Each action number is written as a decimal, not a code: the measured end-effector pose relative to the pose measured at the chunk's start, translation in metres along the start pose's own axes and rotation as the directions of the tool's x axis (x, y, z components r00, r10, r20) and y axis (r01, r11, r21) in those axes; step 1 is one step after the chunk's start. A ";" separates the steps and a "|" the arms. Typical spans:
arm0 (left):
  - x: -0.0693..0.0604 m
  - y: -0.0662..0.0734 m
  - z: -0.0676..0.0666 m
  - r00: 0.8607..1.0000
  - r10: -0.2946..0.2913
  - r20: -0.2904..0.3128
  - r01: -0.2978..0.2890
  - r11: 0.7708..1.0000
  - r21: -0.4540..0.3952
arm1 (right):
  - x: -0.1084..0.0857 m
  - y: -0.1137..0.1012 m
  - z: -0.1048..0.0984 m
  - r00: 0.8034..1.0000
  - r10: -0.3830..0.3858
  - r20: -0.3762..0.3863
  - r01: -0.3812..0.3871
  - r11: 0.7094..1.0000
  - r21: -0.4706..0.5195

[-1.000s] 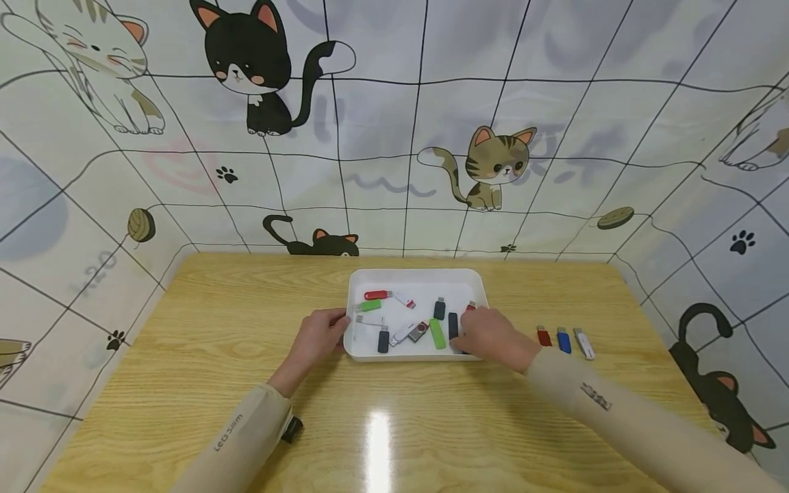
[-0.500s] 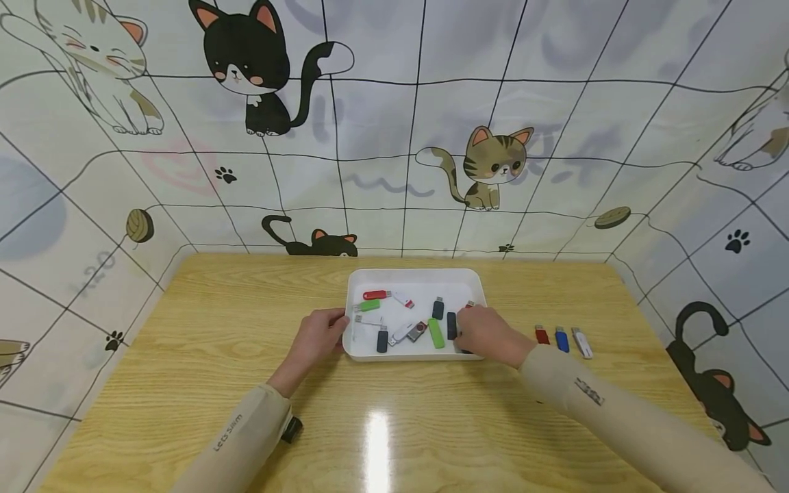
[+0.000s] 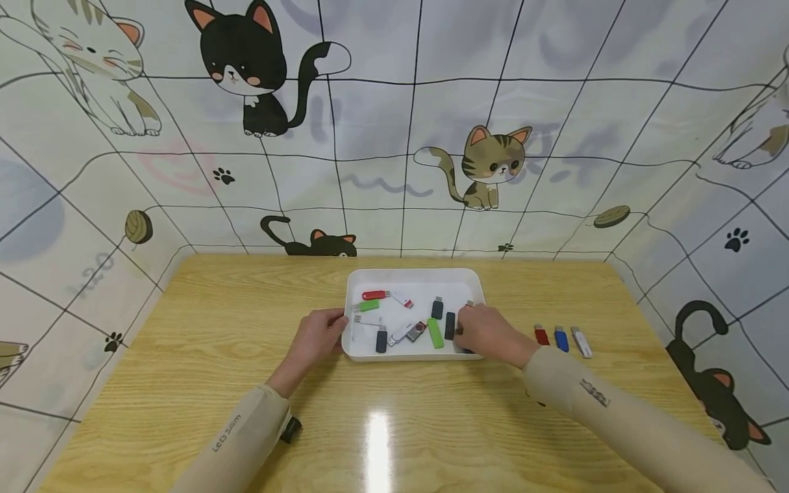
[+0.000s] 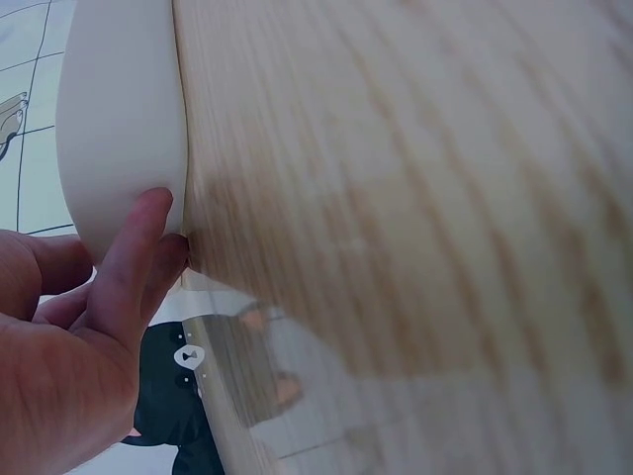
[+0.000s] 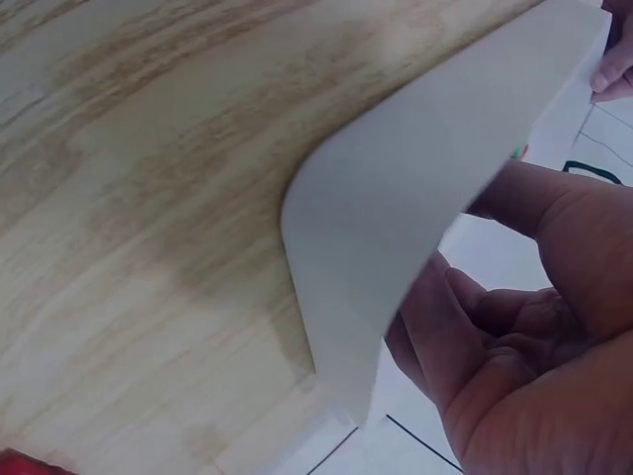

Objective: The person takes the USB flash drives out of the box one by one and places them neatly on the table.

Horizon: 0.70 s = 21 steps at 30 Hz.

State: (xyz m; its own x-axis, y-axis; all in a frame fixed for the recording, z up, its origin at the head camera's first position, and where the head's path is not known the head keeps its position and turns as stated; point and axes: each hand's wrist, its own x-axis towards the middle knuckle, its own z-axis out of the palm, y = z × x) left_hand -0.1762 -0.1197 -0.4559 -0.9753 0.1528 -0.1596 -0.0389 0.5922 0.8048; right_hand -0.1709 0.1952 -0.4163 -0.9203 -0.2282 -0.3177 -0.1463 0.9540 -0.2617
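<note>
A white tray (image 3: pixel 403 355) on the wooden table holds several USB flash drives: a red one (image 3: pixel 373 295), green ones (image 3: pixel 435 333), dark ones (image 3: pixel 437 308) and a grey-and-red swivel one (image 3: pixel 416 331). My left hand (image 3: pixel 317 335) pinches the tray's left side, thumb over the rim and fingers against the outer wall (image 4: pixel 129 129). Inside the tray's right end is my right hand (image 3: pixel 490 334), curled fingers reaching over the wall (image 5: pixel 396 188). A metal plug (image 3: pixel 470 303) peeks out beyond it, and a dark flash drive (image 3: pixel 450 326) lies beside it. Its fingertips, and anything between them, are hidden.
Right of the tray, a red (image 3: pixel 541 335), a blue (image 3: pixel 561 339) and a white flash drive (image 3: pixel 581 342) lie in a row on the table (image 3: pixel 246 294). Cat-printed cloth (image 3: pixel 382 137) walls the table at the back and sides.
Both hands stay nearly where they were. My right hand's fingers have drawn in slightly at the tray's right end, covering the red body that showed near the metal plug.
</note>
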 end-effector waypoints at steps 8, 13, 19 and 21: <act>0.000 0.001 0.000 1.000 -0.014 -0.001 0.014 1.000 -0.006 | -0.004 0.002 -0.011 0.999 0.031 -0.006 -0.031 0.999 0.018; -0.001 0.001 0.000 1.000 -0.011 -0.004 0.011 1.000 -0.008 | -0.010 0.004 -0.018 0.999 0.010 -0.036 -0.008 0.999 0.052; -0.001 0.001 0.000 1.000 -0.008 -0.004 0.008 1.000 -0.004 | -0.022 0.007 -0.026 0.995 -0.025 -0.096 0.035 0.994 0.100; -0.001 0.001 0.000 1.000 -0.007 -0.003 0.007 1.000 -0.004 | -0.025 0.010 -0.029 0.993 -0.026 -0.114 0.039 0.993 0.109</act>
State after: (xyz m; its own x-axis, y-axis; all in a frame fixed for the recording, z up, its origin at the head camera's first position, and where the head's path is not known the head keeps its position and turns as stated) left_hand -0.1753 -0.1195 -0.4547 -0.9757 0.1458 -0.1634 -0.0468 0.5902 0.8059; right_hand -0.1599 0.2166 -0.3842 -0.9516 -0.2296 -0.2043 -0.1417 0.9176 -0.3713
